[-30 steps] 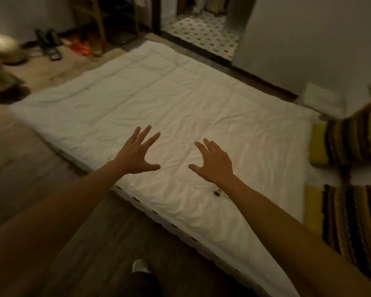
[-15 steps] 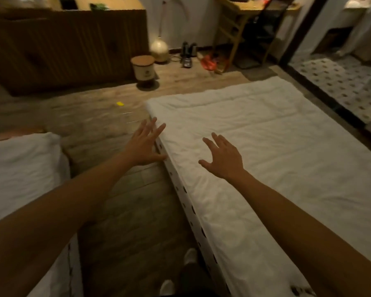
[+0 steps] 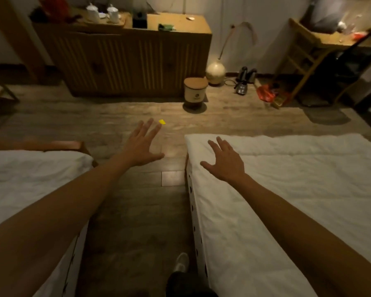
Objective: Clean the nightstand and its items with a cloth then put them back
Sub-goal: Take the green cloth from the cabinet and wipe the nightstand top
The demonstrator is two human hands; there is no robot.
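Both arms reach forward with nothing in them: the left hand (image 3: 140, 146) is spread, fingers straight and fanned, palm down over the wooden floor (image 3: 137, 211) in the aisle between two beds, and the right hand (image 3: 225, 161) is likewise spread with straight fingers, hovering above the near corner of the right bed (image 3: 287, 189); whether it touches the white cover I cannot tell. The left bed (image 3: 30, 179) also wears white bedding, and a reddish-brown wooden edge shows at its far end. A small yellow scrap (image 3: 162, 122) lies on the floor just past the left fingertips. Across the room stands a low ribbed wooden cabinet (image 3: 126, 61) against the wall; on its tabletop sit two white lidded cups (image 3: 103, 12) on a tray, a black box (image 3: 139, 19) and something small and green (image 3: 165, 27). No cloth can be made out anywhere, and which piece of furniture is the nightstand I cannot tell. On the floor beside the cabinet's right end stands a round bin (image 3: 195, 93) with a wooden lid, then a pale round vase (image 3: 215, 73), a dark kettle (image 3: 244, 81) with its cord, and something red (image 3: 266, 94). Further right is a light wooden desk (image 3: 315, 43) with cluttered, blurred things on top. One shoe (image 3: 181, 262) of the person shows at the bottom of the aisle
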